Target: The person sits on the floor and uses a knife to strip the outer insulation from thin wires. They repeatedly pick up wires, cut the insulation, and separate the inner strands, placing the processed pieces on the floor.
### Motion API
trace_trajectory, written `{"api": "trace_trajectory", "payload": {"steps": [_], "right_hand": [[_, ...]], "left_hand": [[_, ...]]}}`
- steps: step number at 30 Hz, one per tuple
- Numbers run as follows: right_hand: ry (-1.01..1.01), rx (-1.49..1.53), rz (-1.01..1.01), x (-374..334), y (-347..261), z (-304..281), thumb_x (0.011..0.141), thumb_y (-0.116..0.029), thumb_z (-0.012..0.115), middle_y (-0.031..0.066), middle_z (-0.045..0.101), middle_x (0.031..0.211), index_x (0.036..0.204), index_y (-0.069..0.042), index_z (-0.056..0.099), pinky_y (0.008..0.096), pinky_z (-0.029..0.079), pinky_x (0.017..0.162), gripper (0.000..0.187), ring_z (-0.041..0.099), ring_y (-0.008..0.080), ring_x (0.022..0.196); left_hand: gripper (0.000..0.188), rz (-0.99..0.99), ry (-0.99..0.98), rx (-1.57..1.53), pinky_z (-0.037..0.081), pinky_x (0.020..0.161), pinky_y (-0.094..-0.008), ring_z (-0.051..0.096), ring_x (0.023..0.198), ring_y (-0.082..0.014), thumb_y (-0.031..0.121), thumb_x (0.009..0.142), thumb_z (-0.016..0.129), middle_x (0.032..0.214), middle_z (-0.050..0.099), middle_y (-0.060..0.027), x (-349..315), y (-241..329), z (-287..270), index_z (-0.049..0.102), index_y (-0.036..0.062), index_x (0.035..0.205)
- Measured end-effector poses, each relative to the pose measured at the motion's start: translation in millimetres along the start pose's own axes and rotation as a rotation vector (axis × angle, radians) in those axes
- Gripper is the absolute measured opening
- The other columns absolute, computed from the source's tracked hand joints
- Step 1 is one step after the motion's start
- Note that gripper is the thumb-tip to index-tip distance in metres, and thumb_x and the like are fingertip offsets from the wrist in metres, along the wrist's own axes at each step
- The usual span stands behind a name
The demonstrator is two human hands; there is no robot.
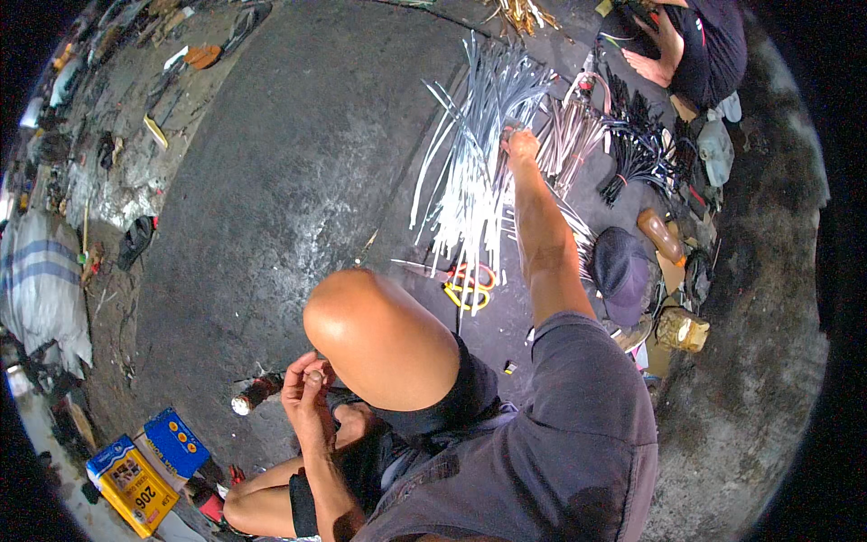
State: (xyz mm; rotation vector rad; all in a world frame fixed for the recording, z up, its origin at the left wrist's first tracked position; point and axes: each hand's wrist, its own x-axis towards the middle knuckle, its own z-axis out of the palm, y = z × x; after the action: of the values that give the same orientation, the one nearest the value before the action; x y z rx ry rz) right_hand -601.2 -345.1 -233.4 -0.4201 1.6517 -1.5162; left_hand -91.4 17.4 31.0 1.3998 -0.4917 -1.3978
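Note:
My right hand reaches far forward, its fingers curled into a spread pile of long silver strips on the dark floor. My left hand is low beside my raised bare knee, with fingertips pinched together on a small piece too tiny to make out. A small metal can lies on the floor just left of that hand. Scissors with orange and yellow handles lie at the near end of the strips, between my knee and my right forearm.
Bundles of black strips and paler bundles lie right of the pile. Another person sits at the top right. A dark cap, a brown bottle, blue and yellow boxes and a striped sack surround me.

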Motion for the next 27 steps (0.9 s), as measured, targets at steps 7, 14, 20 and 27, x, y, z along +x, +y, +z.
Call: {"api": "trace_trajectory", "payload": {"steps": [7, 14, 20, 27], "right_hand": [[0.428, -0.539, -0.146, 5.5, -18.4, 11.0, 0.078, -0.013, 0.063, 0.0148, 0.071, 0.075, 0.123, 0.001, 0.061, 0.0350, 0.057, 0.060, 0.048, 0.072, 0.0244, 0.065], [0.367, -1.037, -0.105, -9.2, -58.6, 29.7, 0.077, -0.024, 0.069, 0.0156, 0.074, 0.092, 0.103, -0.008, 0.074, 0.0378, 0.060, 0.073, 0.030, 0.074, 0.0281, 0.084], [0.222, -1.023, 0.139, -17.6, -91.3, 37.0, 0.077, -0.033, 0.068, 0.0145, 0.074, 0.102, 0.099, 0.001, 0.073, 0.0378, 0.057, 0.083, 0.041, 0.074, 0.0263, 0.092], [0.184, -1.287, 0.017, 23.1, -63.8, -13.4, 0.083, -0.030, 0.067, 0.0127, 0.074, 0.098, 0.109, -0.004, 0.070, 0.0371, 0.059, 0.075, 0.037, 0.074, 0.0245, 0.083]], "left_hand": [[0.032, -0.028, 0.041, 0.015, 0.051, 0.086, -0.0291, 0.064, 0.091, -0.0132, 0.015, 0.089, 0.074, 0.098, 0.070, -0.0052, 6.2, -6.1, 0.7, 0.063, -0.0007, 0.115], [0.030, -0.047, 0.089, -0.001, 0.052, 0.086, -0.0295, 0.065, 0.092, -0.0137, 0.013, 0.090, 0.072, 0.098, 0.070, -0.0054, 5.7, -11.7, -2.2, 0.063, -0.0004, 0.115], [0.028, -0.057, 0.125, -0.027, 0.052, 0.087, -0.0296, 0.064, 0.089, -0.0136, 0.011, 0.091, 0.071, 0.098, 0.069, -0.0057, 3.7, -16.5, -13.8, 0.063, -0.0006, 0.115], [0.029, -0.069, 0.153, 0.002, 0.052, 0.085, -0.0289, 0.064, 0.089, -0.0139, 0.014, 0.090, 0.072, 0.097, 0.068, -0.0071, -1.3, -12.1, -20.3, 0.063, 0.0000, 0.114]]}}
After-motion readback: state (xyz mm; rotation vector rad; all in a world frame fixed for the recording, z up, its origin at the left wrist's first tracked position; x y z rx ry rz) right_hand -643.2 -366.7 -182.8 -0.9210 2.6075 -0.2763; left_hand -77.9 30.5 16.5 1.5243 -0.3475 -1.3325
